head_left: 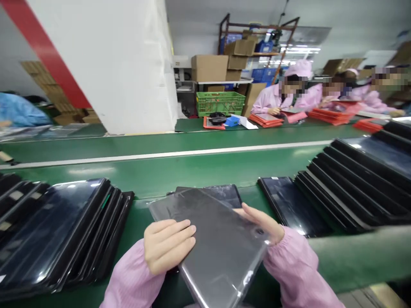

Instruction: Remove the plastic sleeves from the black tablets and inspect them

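A dark grey tablet (221, 248) in clear plastic film is held up at a tilt in front of me, its back with the camera lens facing me. My left hand (168, 244) grips its left edge, with the fingers laid across the back and the thumb hidden. On the upper right edge my right hand (261, 222) holds the tablet, thumb up along the side and the other fingers mostly hidden behind. Behind it, another dark tablet (226, 194) lies on the green bench (180, 164), partly covered.
Stacked dark tablets (61, 222) lean at the left. More tablets (349, 188) fan out at the right, one lying lowest (293, 205). Across the bench, co-workers in pink (269, 100) sit by red sleeves (266, 120). A white pillar (128, 64) and green crate (220, 103) stand beyond.
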`<act>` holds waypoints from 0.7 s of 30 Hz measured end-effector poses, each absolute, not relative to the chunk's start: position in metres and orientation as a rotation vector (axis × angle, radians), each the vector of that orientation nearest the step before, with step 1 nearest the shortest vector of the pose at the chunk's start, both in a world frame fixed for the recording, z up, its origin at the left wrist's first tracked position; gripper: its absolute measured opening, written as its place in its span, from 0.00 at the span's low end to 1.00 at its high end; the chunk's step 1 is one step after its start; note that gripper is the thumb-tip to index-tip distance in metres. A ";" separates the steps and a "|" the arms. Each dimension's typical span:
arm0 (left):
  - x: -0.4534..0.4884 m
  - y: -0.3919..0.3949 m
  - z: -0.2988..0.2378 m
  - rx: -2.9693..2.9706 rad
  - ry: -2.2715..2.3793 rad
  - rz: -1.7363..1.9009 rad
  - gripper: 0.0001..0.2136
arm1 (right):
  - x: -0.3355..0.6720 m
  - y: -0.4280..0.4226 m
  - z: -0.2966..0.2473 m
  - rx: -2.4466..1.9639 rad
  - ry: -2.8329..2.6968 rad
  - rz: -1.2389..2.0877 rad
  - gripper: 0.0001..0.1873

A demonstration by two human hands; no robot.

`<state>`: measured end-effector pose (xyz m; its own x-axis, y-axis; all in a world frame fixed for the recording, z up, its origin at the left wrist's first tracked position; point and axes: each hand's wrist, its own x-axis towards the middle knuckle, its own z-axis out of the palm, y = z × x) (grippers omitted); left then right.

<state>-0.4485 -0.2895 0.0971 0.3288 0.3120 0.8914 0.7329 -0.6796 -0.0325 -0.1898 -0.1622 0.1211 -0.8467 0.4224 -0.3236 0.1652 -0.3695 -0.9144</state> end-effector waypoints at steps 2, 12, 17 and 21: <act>-0.451 -0.290 0.080 -2.189 -0.788 -1.153 0.09 | -0.188 -0.168 0.118 -0.826 -1.506 2.363 0.27; -0.458 -0.279 -0.005 -1.603 -2.180 -3.230 0.46 | -0.198 -0.174 0.076 -0.666 -1.417 1.904 0.31; -0.444 -0.288 0.002 -1.688 -2.390 -3.309 0.29 | -0.212 -0.165 0.065 -0.777 -1.812 1.372 0.26; -0.436 -0.283 -0.004 -1.721 -2.223 -3.300 0.24 | -0.231 -0.157 0.052 -1.037 -1.678 0.861 0.16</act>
<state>-0.4359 -0.2832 -0.0035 -0.1523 0.9863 -0.0633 -0.4293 -0.0083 0.9031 -0.2313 -0.1569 0.0518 -0.1896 0.9163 0.3527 0.2478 0.3923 -0.8858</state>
